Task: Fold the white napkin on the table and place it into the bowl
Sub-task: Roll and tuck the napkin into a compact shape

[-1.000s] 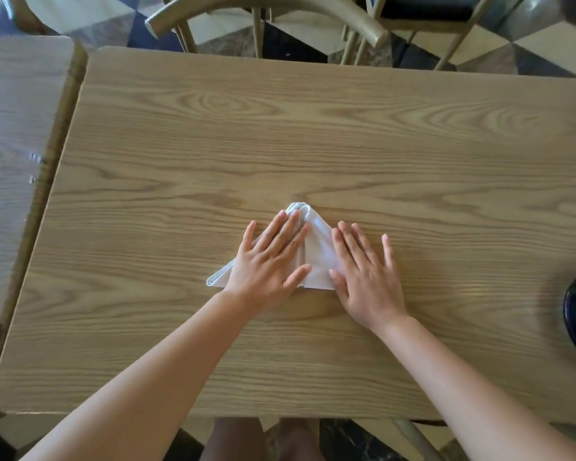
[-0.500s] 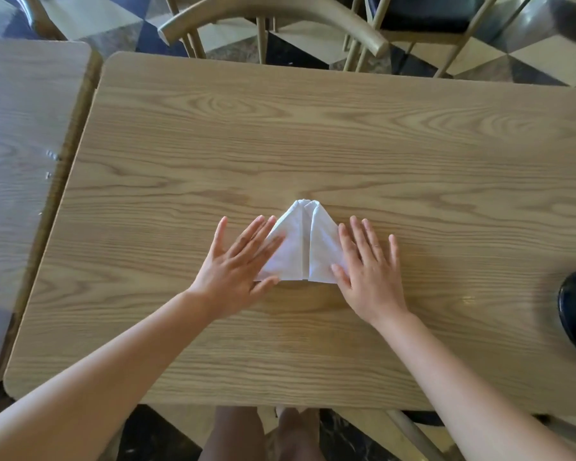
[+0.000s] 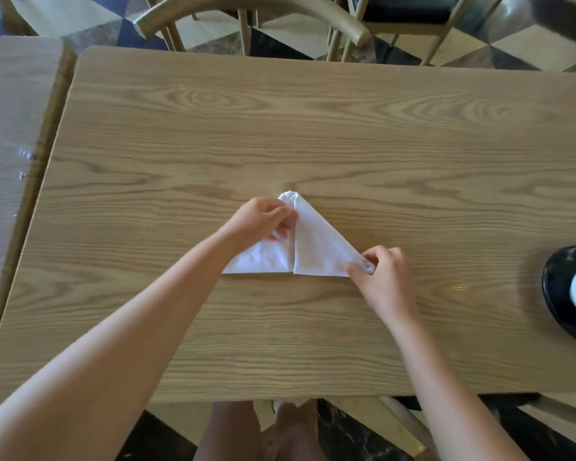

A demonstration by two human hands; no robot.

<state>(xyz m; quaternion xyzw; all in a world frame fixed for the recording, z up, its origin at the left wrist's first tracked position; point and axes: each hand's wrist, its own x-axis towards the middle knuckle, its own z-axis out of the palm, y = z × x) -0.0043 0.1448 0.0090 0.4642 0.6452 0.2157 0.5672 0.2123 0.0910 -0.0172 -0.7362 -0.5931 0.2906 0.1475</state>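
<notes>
Napkin (image 3: 316,247): lay at the centre of the frame on the table (image 3: 313,128), folded into a white triangle, apex pointing up the frame, with a seam down the middle splitting it into two flaps.
Change: half a second before, palms lay flat and spread at either side of the triangle; now both curled into pinches on the cloth. Pressing looked finished, gripping begun.
Left hand (image 3: 263,221): closed around the left flap beside the centre seam, fingers tucked against the cloth just below the apex; the flap's lower left corner showed bare beneath the wrist.
Right hand (image 3: 383,277): thumb and fingertips nipped tight on the lower right corner of the triangle, that tip crumpled slightly between them.
Bowl (image 3: 559,294): dark and round, cut off by the right edge of the frame, well apart from the napkin; something white showed inside, too cropped to identify.
Meaning for the task: probably either another fold or a lift of the finished shape; which one could not be told. Transfer to the bowl not yet done.
Risk: flaps likely to fall open at the seam if raised by the corner alone.
</notes>
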